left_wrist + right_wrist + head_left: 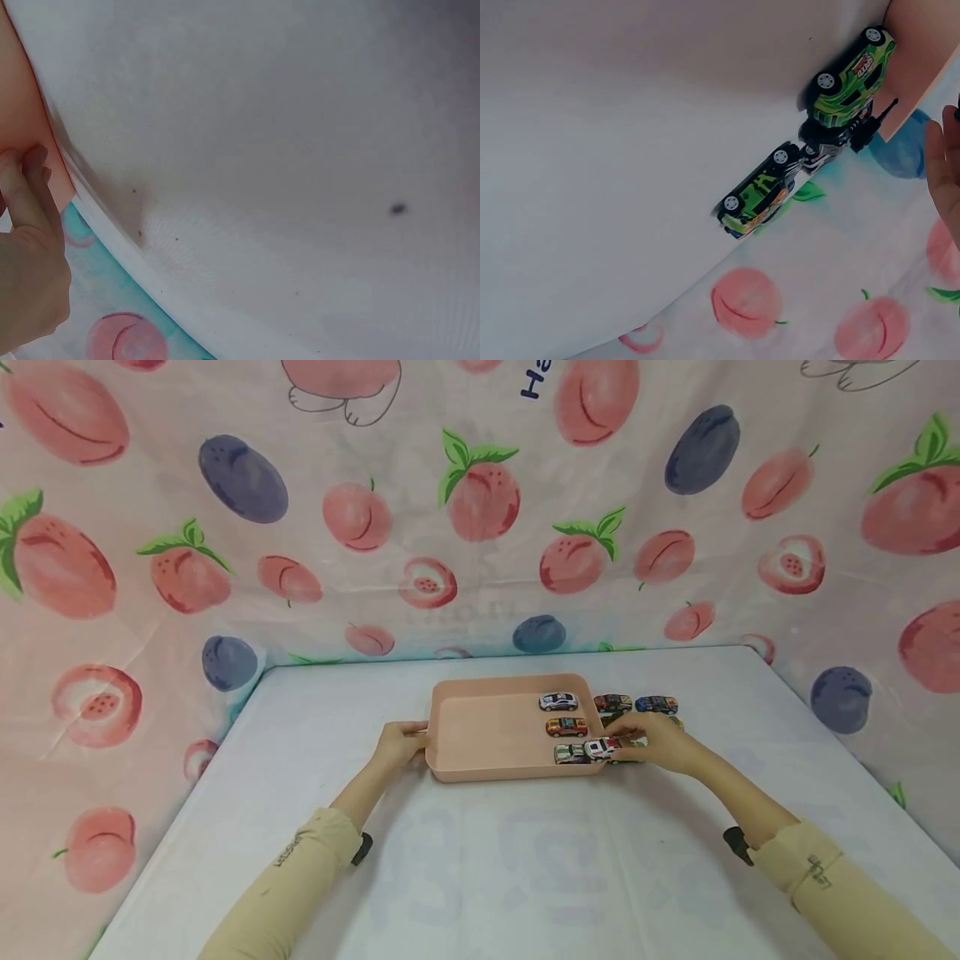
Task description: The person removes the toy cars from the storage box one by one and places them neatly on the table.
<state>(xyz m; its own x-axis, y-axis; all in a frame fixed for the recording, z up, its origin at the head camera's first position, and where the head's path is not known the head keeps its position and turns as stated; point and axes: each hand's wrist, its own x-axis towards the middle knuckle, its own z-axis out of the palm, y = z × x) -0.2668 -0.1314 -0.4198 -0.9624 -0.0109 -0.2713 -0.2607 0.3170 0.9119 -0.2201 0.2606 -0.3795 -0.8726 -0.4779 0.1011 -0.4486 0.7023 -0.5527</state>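
My left hand (397, 744) holds the left rim of a peach-coloured rectangular tray (517, 773). In the left wrist view, the fingers of the left hand (30, 277) lie against the tray's wall (22, 112). A white and red toy car (600, 747) is pinched by my right hand (663, 742) over the tray's right rim. Along the tray's right side stand a white toy car (558, 702), an orange-red one (567, 727) and a green and white one (570, 754), which the held car overlaps in view.
Outside the tray on the right, several more toy cars sit on the white-covered table, among them a dark one (612, 702) and a blue one (656, 704). Some are partly behind my right hand. The right wrist view shows a green car (855, 82) beside the tray.
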